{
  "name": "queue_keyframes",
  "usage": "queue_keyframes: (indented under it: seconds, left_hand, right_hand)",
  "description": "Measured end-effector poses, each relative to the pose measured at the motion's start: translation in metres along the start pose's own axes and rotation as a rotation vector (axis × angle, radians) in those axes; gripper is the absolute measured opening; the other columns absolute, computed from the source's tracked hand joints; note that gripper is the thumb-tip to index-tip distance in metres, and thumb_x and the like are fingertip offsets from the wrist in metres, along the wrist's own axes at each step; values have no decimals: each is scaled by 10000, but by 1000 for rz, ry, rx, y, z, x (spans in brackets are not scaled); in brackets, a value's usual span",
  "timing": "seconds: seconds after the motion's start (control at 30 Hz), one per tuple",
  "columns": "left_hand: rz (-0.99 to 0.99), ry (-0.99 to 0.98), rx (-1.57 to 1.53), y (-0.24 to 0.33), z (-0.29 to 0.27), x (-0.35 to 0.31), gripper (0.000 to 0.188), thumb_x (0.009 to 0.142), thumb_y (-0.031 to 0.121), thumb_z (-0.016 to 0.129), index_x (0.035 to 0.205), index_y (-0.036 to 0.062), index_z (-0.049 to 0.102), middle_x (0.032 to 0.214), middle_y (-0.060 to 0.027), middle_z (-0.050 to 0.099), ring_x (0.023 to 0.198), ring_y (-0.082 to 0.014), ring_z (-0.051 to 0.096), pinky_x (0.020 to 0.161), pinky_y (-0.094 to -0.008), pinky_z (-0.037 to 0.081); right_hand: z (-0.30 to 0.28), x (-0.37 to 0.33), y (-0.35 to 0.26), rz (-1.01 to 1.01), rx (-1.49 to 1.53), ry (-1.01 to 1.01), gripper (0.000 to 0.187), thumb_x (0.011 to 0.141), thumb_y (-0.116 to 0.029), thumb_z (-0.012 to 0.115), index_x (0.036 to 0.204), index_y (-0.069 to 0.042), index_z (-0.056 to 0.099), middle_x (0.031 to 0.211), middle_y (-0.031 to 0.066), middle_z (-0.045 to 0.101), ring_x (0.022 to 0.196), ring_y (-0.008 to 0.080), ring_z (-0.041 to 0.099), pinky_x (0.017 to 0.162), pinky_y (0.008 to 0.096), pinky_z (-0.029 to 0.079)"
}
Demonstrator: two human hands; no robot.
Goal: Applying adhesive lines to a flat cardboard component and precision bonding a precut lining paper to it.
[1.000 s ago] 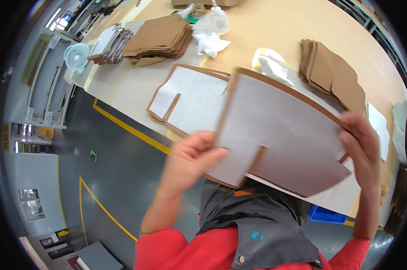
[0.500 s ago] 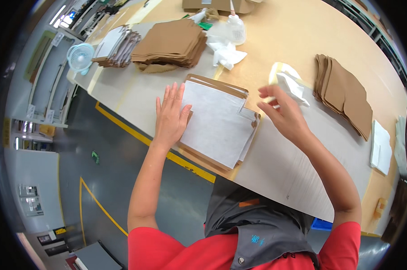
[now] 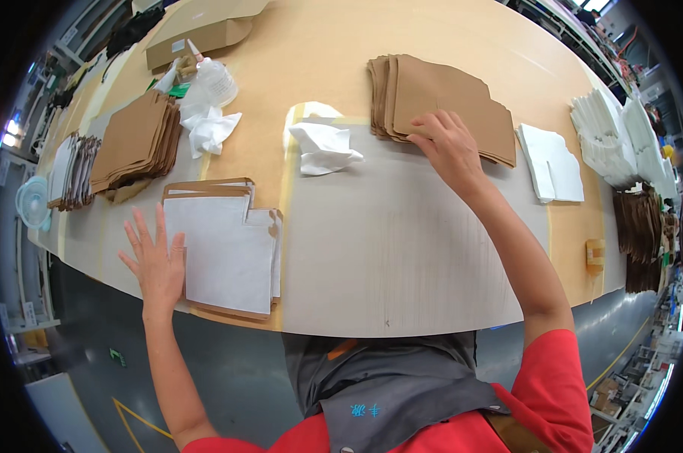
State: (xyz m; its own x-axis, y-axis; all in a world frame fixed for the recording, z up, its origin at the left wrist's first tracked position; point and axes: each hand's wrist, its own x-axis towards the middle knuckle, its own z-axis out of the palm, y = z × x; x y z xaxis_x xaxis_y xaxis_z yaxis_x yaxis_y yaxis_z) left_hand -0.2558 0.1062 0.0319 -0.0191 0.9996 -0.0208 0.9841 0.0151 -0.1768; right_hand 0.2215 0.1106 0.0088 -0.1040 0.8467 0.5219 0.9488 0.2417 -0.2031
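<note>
My left hand (image 3: 157,266) is open with its fingers spread, at the left edge of a stack of brown, notched flat pieces (image 3: 209,185) topped by a white sheet (image 3: 228,253) of similar shape. Over at the right, my right hand (image 3: 453,151) is above a thick stack of brown cut pieces (image 3: 439,87). Its fingers are loosely bent and a little apart, with nothing visible between them. Whether the fingertips touch the top piece I cannot tell. A crumpled white cloth (image 3: 323,148) lies between the two stacks.
Farther left are another brown stack (image 3: 134,140), a bundle of pieces (image 3: 73,170), a small blue fan (image 3: 33,202), a squeeze bottle (image 3: 217,81) and a cardboard box (image 3: 206,30). White folded pieces (image 3: 550,162) and a tape roll (image 3: 595,257) lie right.
The view has swung to the right. My right hand has moved from beside the white-topped stack to over the brown stack. My left hand's fingers have spread wider, beside the same stack.
</note>
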Motion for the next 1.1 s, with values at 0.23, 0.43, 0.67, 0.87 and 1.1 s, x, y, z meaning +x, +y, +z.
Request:
queue_keyframes:
  seconds: [0.23, 0.43, 0.67, 0.87, 1.1]
  left_hand:
    - [293, 117, -308, 80, -53, 5, 509, 1058, 389, 420, 1523, 181, 422, 1666, -134, 135, 1544, -329, 45, 1184, -612, -5]
    - [517, -160, -1020, 205, -77, 55, 504, 1061, 349, 444, 1417, -2, 514, 1474, -176, 495, 1413, -327, 404, 1138, -372, 307]
    - [162, -765, -1827, 373, -120, 113, 566, 1016, 378, 552, 1325, -96, 544, 1229, -158, 655, 1055, -198, 655, 965, -336, 516]
    - [842, -16, -1185, 396, -139, 60, 326, 971, 105, 556, 1283, 63, 641, 858, -102, 693, 739, -159, 619, 710, -321, 500]
    - [1206, 5, -1189, 330, -194, -21, 336, 980, 45, 585, 1311, -11, 601, 1047, -66, 715, 910, -87, 622, 838, -247, 499]
  right_hand:
    - [18, 2, 25, -121, -95, -14, 77, 876, -144, 698, 861, -111, 630, 846, 27, 593, 852, 216, 587, 770, 341, 500]
    - [2, 12, 29, 15, 144, 32, 60, 891, -115, 671, 891, -64, 642, 860, 47, 644, 846, 226, 617, 755, 339, 506]
    - [-15, -9, 43, 275, 471, 251, 151, 894, -121, 706, 1020, -62, 645, 961, 19, 696, 863, 214, 655, 797, 308, 515]
    - [-59, -67, 53, 243, 149, 348, 398, 884, -220, 749, 1220, -79, 589, 1243, 29, 638, 1149, 225, 577, 977, 375, 439]
    - [-100, -90, 92, 724, 975, 452, 795, 859, -429, 777, 1438, -21, 417, 1416, 131, 507, 1337, 232, 461, 1098, 426, 374]
